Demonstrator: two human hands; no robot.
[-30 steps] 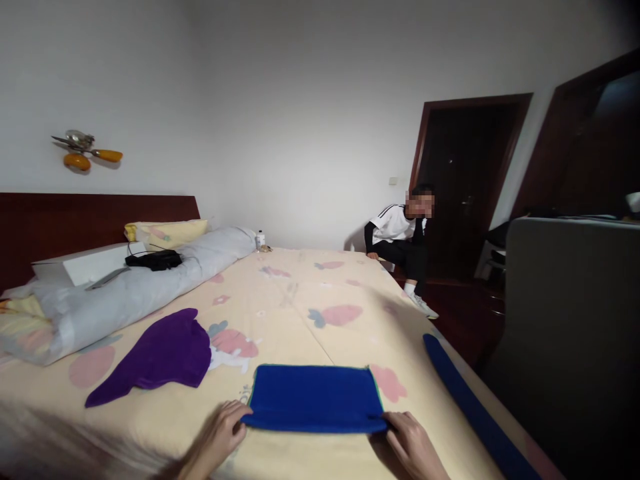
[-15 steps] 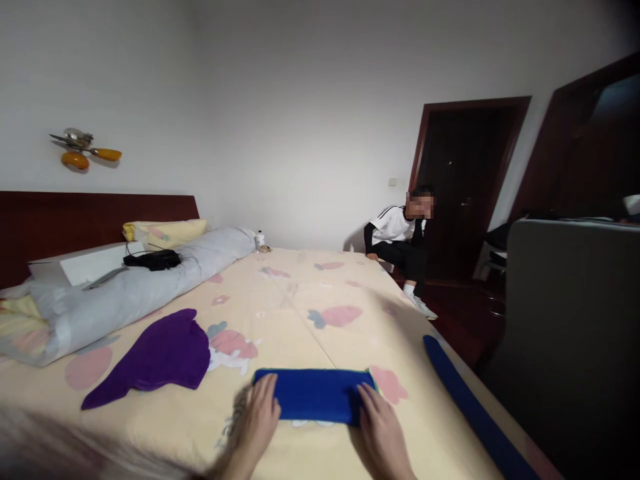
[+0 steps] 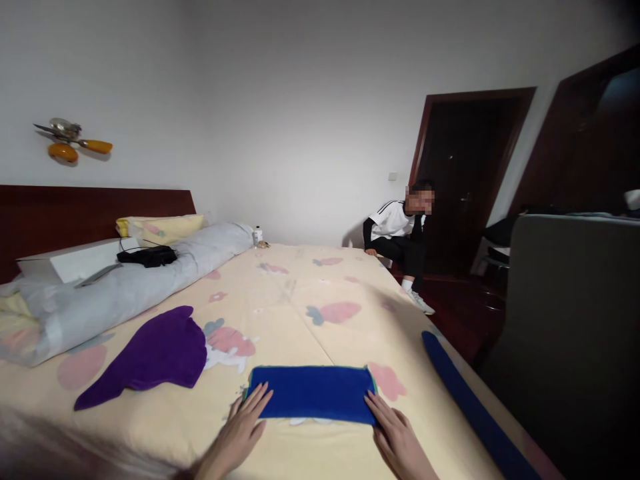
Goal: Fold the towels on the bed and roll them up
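A folded blue cloth [image 3: 313, 393] lies flat on the pale yellow bed sheet [image 3: 310, 327] near its front edge. My left hand [image 3: 243, 430] rests open at the cloth's near-left corner, fingertips touching its edge. Stretched flat at the near-right corner is my right hand [image 3: 397, 440], its fingertips on the cloth's edge too. Neither hand holds anything.
A purple cloth [image 3: 150, 357] lies to the left on the bed. A long blue strip [image 3: 470, 400] runs along the right edge. A rolled grey quilt [image 3: 125, 287] with a black item and a white box lies by the headboard. A person [image 3: 400, 240] sits beyond the bed near a dark door. A grey panel [image 3: 570, 333] stands on the right.
The blue cloth was folded in half away from me, becoming narrower. Both hands moved forward over it, then slid back to its near corners and now lie flat.
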